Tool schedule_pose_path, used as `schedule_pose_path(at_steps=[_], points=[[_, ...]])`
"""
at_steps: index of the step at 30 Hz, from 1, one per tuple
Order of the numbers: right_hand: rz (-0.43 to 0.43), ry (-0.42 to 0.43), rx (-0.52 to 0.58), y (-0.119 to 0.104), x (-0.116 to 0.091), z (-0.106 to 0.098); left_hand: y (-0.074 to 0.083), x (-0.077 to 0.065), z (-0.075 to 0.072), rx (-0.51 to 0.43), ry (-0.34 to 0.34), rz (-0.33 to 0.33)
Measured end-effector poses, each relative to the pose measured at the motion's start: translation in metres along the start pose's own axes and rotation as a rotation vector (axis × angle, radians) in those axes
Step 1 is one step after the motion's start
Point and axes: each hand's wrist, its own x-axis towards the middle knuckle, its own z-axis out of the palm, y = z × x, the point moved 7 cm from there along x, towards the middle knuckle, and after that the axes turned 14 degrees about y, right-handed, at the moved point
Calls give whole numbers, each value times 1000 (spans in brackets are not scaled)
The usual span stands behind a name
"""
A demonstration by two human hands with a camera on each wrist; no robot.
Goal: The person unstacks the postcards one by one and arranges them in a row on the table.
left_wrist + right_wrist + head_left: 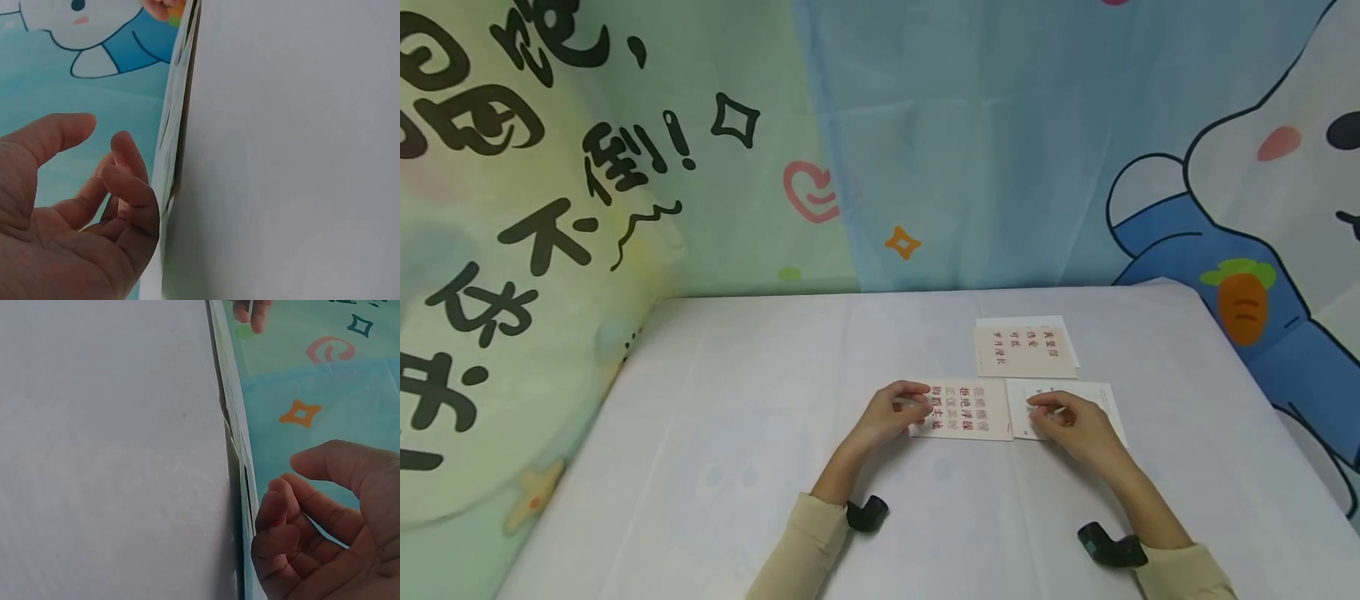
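Note:
A beige card (972,410) with columns of red characters lies on the white table. My left hand (895,414) is at its left end, fingers loosely bent; in the left wrist view, thumb and fingertips stand apart with nothing between them. Side by side with that card, on its right, lies a white card (1101,408). Over it is my right hand (1075,425), covering part of its face. The right wrist view shows this hand's fingers (278,509) loosely curled and the thumb separate, holding nothing. Whether either hand touches a card, I cannot tell.
Behind these, another beige printed card (1026,352) overlaps a white card (1022,322). A white cloth (737,433) covers the table. Printed curtains (962,150) hang along its back and left. Black wrist devices (867,514) are on both arms.

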Motion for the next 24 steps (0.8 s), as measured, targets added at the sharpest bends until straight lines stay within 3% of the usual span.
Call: schedule_pose_path(at_steps=[17,24], points=[[27,46,-50,9,13,-18,17,7,32,9,-21,37],[35,69,-73,16,20,-23,26,16,51,35,-42,86]])
